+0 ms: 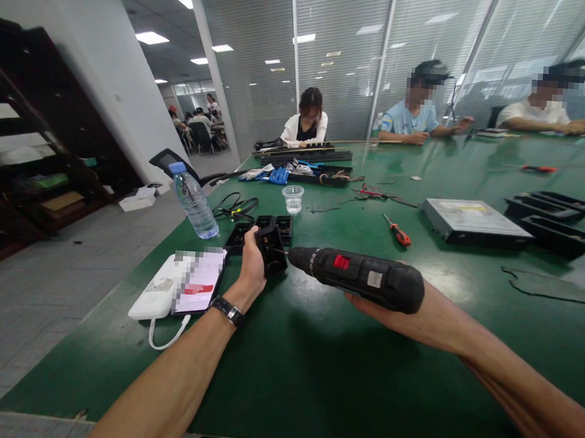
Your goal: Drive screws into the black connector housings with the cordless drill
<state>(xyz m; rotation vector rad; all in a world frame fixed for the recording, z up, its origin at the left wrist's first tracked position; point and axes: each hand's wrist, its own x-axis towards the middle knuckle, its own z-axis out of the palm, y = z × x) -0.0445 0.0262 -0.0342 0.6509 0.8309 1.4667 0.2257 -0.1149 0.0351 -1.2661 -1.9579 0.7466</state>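
My left hand (253, 264) grips a small black plastic box (275, 261), tilted so that its open side faces right. A black cordless drill (356, 273) with a red switch on top lies level in front of it, its bit pointing left into or right at the box; I cannot tell whether the tip touches a screw. My right hand (379, 312) is wrapped round the drill's handle, mostly hidden beneath the body. Just behind the held box, more black boxes (284, 226) with small parts in them rest on the green table (341, 382).
Left of my hands are a water bottle (196, 202), a white power bank (154, 293) and a phone (200, 286). Farther back stand a clear plastic cup (292, 200), a screwdriver (399, 233), a metal disc drive (476, 222) and black trays (559, 234). Several people sit across the table.
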